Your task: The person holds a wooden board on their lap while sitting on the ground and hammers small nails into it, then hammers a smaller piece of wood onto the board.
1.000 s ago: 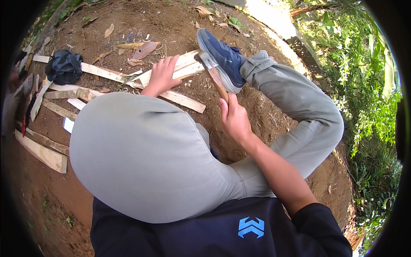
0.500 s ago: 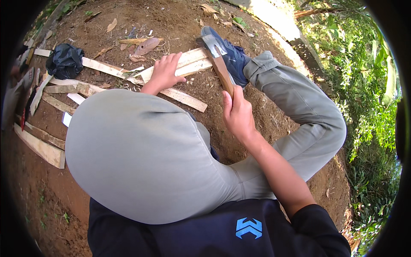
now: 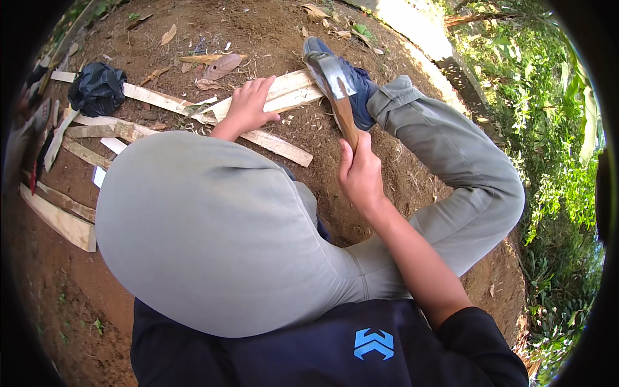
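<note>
Over pale wooden slats (image 3: 291,92) lies my left hand (image 3: 248,106), its fingers across the far side and its thumb at the near edge, holding them. My right hand (image 3: 361,169) is closed around the wooden handle of a tool with a bright metal head (image 3: 333,75). The exact kind of tool is hard to make out. Its head is at the right end of the slats, in front of my dark blue shoe (image 3: 358,106). Another narrow slat (image 3: 284,147) lies on the soil below my left hand.
A crumpled black plastic bag (image 3: 97,89) sits on a long slat at the left. More wooden strips (image 3: 61,219) lie farther left. Dry leaves (image 3: 224,66) and wood chips dot the brown soil. My bent grey-trousered knee (image 3: 200,226) fills the middle; green plants (image 3: 561,213) grow at right.
The tool in my right hand has turned and shifted slightly right, so more of its metal head shows. My left hand stays on the slats, nearly unmoved.
</note>
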Demonstrator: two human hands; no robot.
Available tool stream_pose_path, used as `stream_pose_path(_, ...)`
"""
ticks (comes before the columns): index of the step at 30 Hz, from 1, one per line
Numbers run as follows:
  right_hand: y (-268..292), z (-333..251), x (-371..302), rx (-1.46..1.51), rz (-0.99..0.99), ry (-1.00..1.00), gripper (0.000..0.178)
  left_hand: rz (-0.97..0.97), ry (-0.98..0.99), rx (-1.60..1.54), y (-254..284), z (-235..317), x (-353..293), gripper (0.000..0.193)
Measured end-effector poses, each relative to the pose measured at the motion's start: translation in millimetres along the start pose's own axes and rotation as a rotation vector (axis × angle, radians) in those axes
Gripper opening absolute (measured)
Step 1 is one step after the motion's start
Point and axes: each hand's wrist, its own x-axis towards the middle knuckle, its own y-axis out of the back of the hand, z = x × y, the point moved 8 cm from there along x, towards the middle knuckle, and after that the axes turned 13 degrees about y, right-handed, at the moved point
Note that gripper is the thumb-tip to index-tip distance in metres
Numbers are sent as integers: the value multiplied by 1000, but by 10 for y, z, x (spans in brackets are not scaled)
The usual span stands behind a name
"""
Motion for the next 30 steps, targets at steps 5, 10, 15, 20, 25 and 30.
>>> stream_pose_path(5,-331,471,-162,-150,-215,-222,27,-22,-19,-18,-46,91,73,105)
stream_pose_path(10,29,-3,40,7,-32,-55,24,-11,6,-7,-69,20,32,104)
stream_pose_path(15,-97,111,15,6,-46,-90,26,16,-24,-37,-42,13,42,104)
stream_pose_path(20,-259,340,91,-163,-263,-207,31,9,-24,-41,-64,54,53,104)
stream_pose_path(25,-57,56,53,-17,-69,-112,30,0,-13,-37,-41,-24,30,104)
stream_pose_path(30,-401,537,-118,-202,-247,-224,26,-28,-10,-29,-45,121,84,103)
